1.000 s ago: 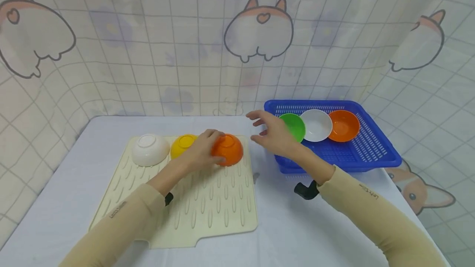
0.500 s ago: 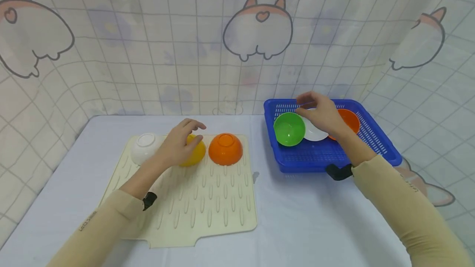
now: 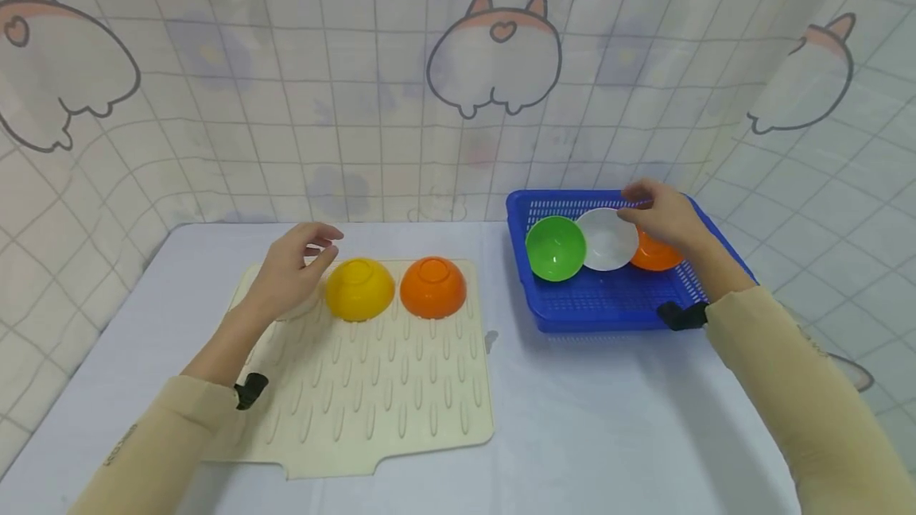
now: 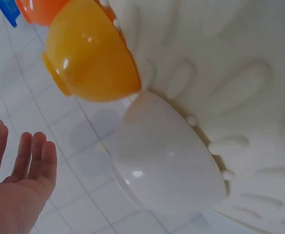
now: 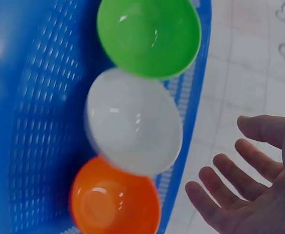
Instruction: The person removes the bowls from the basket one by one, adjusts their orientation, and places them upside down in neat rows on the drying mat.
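My left hand [image 3: 289, 269] hovers over the white bowl [image 4: 167, 156] at the left of the mat, hiding most of that bowl in the head view. Its fingers are loosely bent and hold nothing. Beside it a yellow bowl [image 3: 360, 289] and an orange bowl [image 3: 432, 288] lie upside down in a row. Above the back right of the blue basket [image 3: 594, 320], my right hand [image 3: 665, 217] is relaxed with nothing in it. It partly covers a second orange bowl [image 3: 654, 253]. To its left in the basket are another white bowl [image 3: 607, 241] and a green bowl [image 3: 556, 249], mouths up.
The cream ribbed mat [image 3: 379, 396] lies on a white-clothed table [image 3: 565, 435]. A tiled-pattern curtain [image 3: 386, 102] with cartoon dogs hangs close behind and at the sides. The basket's raised rim surrounds the bowls on the right.
My left hand has moved left from the orange bowl, past the yellow bowl, to the white one. My right hand has moved right over the basket, from the green bowl to the orange one.
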